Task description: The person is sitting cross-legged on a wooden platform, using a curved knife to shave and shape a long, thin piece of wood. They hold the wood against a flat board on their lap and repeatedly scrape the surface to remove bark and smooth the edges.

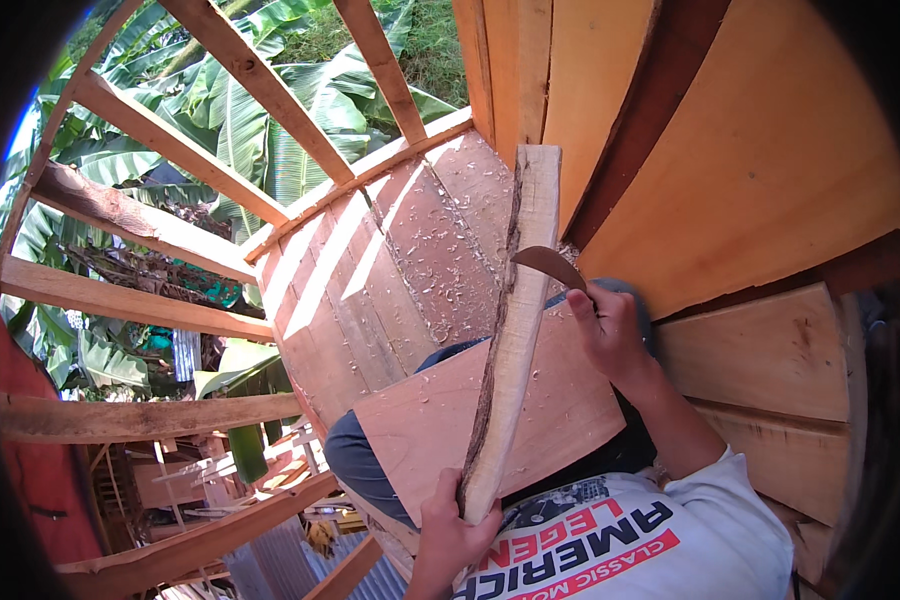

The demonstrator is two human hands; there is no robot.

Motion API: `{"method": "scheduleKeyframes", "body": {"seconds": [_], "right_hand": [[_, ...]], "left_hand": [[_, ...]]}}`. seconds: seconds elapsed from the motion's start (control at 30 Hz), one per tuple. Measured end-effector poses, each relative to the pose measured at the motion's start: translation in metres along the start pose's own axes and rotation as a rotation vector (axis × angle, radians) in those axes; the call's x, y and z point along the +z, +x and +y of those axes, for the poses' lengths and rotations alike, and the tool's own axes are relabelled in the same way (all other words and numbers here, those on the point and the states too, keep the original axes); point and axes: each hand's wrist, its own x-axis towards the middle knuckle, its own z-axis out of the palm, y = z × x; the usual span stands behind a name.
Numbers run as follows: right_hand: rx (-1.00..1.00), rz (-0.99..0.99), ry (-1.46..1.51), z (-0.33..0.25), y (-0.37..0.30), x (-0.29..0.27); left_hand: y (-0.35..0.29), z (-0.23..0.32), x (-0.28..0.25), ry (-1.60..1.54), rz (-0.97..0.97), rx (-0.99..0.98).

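My left hand [456, 528] is closed round the near end of a long wooden strip [518, 330], which has rough dark bark along its left edge. The strip slants up and away from me, crossing a flat wooden board [400, 420] laid over my lap. In my right hand [610, 330] is a knife with a curved dark blade [548, 264]. The blade reaches leftward across the upper part of the strip and appears to touch it. My right fingers wrap the handle, which is mostly hidden.
Wood shavings [450, 265] are scattered over the plank floor [340, 330]. Upright wooden bars [270, 90] form a railing on the left, with banana leaves [240, 130] beyond. A wooden panel wall [750, 150] rises close on my right. My bent knees in jeans [355, 455] support the board.
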Motion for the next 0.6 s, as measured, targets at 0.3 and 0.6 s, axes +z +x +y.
{"method": "scheduleKeyframes", "body": {"seconds": [0.3,0.6], "right_hand": [[0.029,-0.034,0.113,-0.001,-0.008,0.01],[0.174,0.098,0.205,0.018,-0.007,0.014]], "left_hand": [[0.008,-0.005,-0.009,0.023,0.046,0.029],[0.012,-0.009,-0.011,-0.034,-0.031,0.065]]}}
